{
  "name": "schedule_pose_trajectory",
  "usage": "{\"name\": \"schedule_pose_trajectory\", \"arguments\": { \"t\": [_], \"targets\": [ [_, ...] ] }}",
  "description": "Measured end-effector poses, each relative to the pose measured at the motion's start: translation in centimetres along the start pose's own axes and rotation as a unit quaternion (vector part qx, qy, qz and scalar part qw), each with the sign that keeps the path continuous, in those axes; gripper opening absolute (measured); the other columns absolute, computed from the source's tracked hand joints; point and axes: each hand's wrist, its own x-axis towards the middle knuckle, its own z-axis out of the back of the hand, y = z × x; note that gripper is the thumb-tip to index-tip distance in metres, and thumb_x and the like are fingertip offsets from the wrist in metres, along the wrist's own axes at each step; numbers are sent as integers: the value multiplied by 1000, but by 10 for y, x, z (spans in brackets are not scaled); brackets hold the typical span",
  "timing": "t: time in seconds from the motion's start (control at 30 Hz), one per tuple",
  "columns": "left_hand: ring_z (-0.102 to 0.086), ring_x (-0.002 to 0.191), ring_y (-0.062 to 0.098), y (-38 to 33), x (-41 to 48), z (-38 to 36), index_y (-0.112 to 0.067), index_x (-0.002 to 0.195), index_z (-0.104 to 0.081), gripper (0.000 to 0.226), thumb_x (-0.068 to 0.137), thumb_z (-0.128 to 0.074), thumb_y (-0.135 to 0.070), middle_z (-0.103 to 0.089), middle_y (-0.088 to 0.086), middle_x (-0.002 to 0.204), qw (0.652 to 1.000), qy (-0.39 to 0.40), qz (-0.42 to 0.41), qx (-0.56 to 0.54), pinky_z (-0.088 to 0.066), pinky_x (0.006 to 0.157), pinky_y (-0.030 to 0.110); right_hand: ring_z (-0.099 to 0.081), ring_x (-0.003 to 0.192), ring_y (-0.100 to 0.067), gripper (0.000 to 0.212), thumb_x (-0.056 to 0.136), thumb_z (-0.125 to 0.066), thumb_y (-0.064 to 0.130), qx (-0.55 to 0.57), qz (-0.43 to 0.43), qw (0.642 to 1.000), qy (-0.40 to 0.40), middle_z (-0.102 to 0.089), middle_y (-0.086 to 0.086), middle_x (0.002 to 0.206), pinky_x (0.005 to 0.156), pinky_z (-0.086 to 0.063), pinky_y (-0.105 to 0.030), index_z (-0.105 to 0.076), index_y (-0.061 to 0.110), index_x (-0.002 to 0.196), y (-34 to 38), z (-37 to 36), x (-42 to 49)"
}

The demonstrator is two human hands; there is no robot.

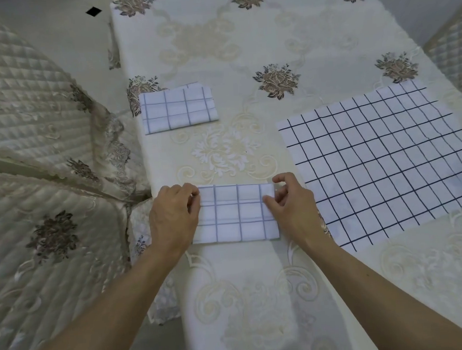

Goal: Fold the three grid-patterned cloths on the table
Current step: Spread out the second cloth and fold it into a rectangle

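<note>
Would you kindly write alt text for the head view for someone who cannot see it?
Two bare hands hold a small folded grid cloth on a table: the left hand grips its left end, the right hand pinches its right end. A second folded cloth lies behind to the left; a large unfolded cloth lies flat at right.

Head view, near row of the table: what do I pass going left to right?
Quilted chair cover → left hand → small folded cloth, held at both ends → right hand → unfolded dark-grid cloth. The folded cloth farther back overlaps these sideways, so it is left out.
</note>
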Motion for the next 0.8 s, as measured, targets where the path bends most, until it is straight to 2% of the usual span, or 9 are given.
{"name": "schedule_pose_trajectory", "arguments": {
  "t": [0.1, 0.2, 0.3, 0.4, 0.47, 0.53, 0.63, 0.73, 0.8],
  "targets": [
    [-51, 76, 26, 6, -2, -4, -11, 86, -68, 10, 93, -64, -17, -58, 4, 79, 997, -42, -59, 40, -43, 55, 38, -59, 88, -15, 42, 83, -75, 20, -45, 50, 997, -40, -50, 1, 108, 78, -55, -42, -58, 23, 121, -3, -8, -1],
    [-54, 80, 31, 4, -7, -6, -8, 85, -66, 15, 91, -56, -15, -62, 10, 94, 982, -61, -132, 118, -41, 58, 39, -56, 103, -24, 44, 80, -71, 5, -107, 143, 981, -74, -50, -8, 123, 85, -52, -43, -65, 18, 122, -6, -20, -3],
    [-60, 105, 34, 1, -9, -10, -5, 93, -67, 13, 83, -60, -9, -63, 12, 127, 970, -30, -172, 167, -43, 69, 43, -50, 125, -33, 38, 85, -60, 4, -143, 259, 954, -50, -54, -17, 138, 106, -36, -37, -67, 9, 122, -5, -39, -3],
    [-59, 122, 33, 0, -12, -18, -2, 114, -68, 34, 86, -48, -3, -63, 11, 133, 957, -5, -250, 144, -45, 88, 43, -46, 135, -34, 39, 92, -56, 11, -170, 319, 932, 1, -51, -19, 145, 114, -31, -39, -62, 3, 130, -1, -60, -6],
    [-59, 127, 32, 0, -12, -23, -1, 126, -65, 46, 89, -38, -4, -64, 12, 134, 954, 22, -270, 125, -41, 99, 43, -36, 143, -30, 46, 98, -45, 20, -200, 314, 927, 43, -42, -16, 153, 120, -21, -40, -51, 2, 141, 1, -70, -9],
    [-55, 132, 31, 4, -13, -27, -1, 135, -59, 52, 90, -34, -6, -58, 14, 142, 957, 58, -257, 124, -35, 108, 44, -21, 151, -25, 56, 102, -32, 30, -234, 291, 924, 75, -28, -12, 161, 121, -14, -43, -36, 5, 151, -1, -74, -10],
    [-40, 145, 26, 10, -17, -26, -4, 147, -46, 54, 97, -31, -16, -43, 12, 155, 961, 104, -225, 127, -26, 118, 47, -3, 154, -21, 65, 103, -23, 46, -288, 264, 915, 98, -10, -6, 167, 124, -5, -42, -18, 11, 158, -6, -74, -9],
    [-20, 154, 20, 14, -17, -22, -8, 156, -31, 58, 102, -28, -30, -26, 8, 164, 965, 126, -186, 135, -18, 123, 49, 3, 154, -20, 70, 102, -20, 54, -303, 249, 915, 96, -5, -3, 167, 124, -2, -43, -13, 13, 159, -5, -72, -9],
    [-13, 155, 18, 16, -16, -20, -10, 158, -25, 63, 102, -28, -39, -20, 6, 166, 966, 135, -165, 145, -15, 124, 50, 3, 154, -19, 72, 102, -22, 55, -302, 239, 919, 85, -4, -3, 167, 124, -3, -44, -11, 13, 159, -7, -69, -10]
  ]
}}
